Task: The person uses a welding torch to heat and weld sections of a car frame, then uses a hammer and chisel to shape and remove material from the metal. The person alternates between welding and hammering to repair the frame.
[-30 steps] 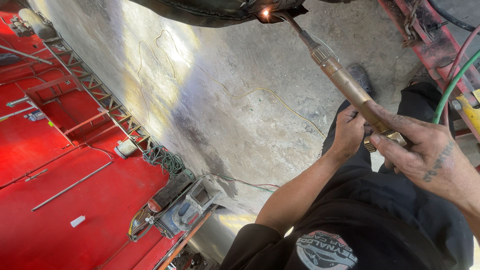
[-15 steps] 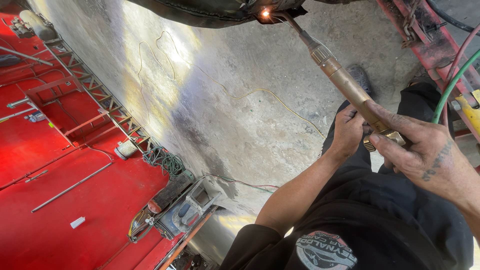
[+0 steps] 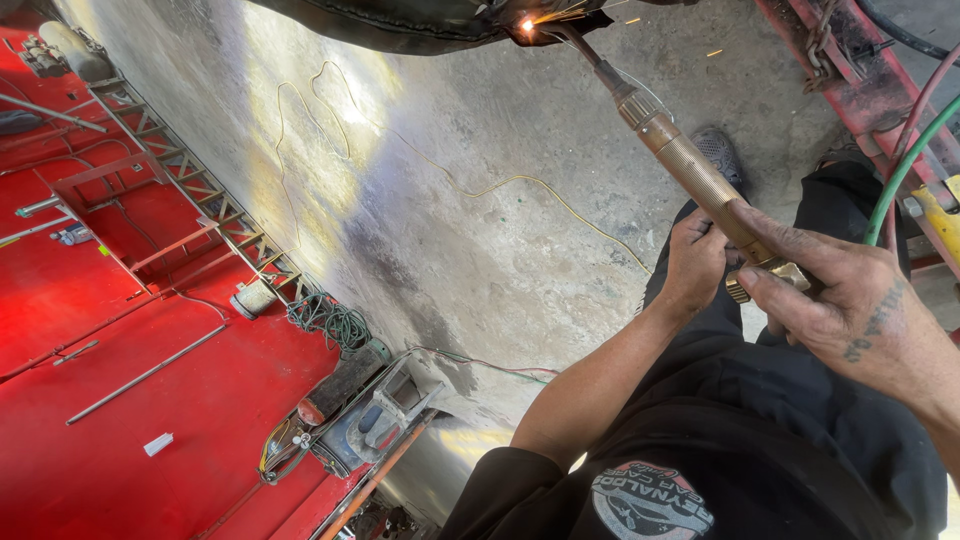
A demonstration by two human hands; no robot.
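A long brass cutting torch (image 3: 690, 165) is held in two bare hands. The right hand (image 3: 850, 305) is wrapped around the back end of the torch, with the fingers (image 3: 790, 245) curled over the brass and the thumb pressed near a small knob just below them. The left hand (image 3: 695, 262) is closed around the torch handle a little ahead of the right fingers, so the long tool is likely kept steady from two spots. Whether the left fingertips pinch a valve cannot be told, as they are hidden behind the handle.

Far ahead of both sets of fingers, the bent torch tip (image 3: 545, 28) is pushed against a dark metal edge (image 3: 400, 20), where a bright glow and small sparks are seen. The hands are probably kept well back from that heat.

A green hose (image 3: 905, 165) is seen just beside the right hand. Below the arms, grey concrete floor (image 3: 480, 260) is seen, and well off to the left a red metal deck (image 3: 120, 400) with a coil of wire (image 3: 330, 322) is seen
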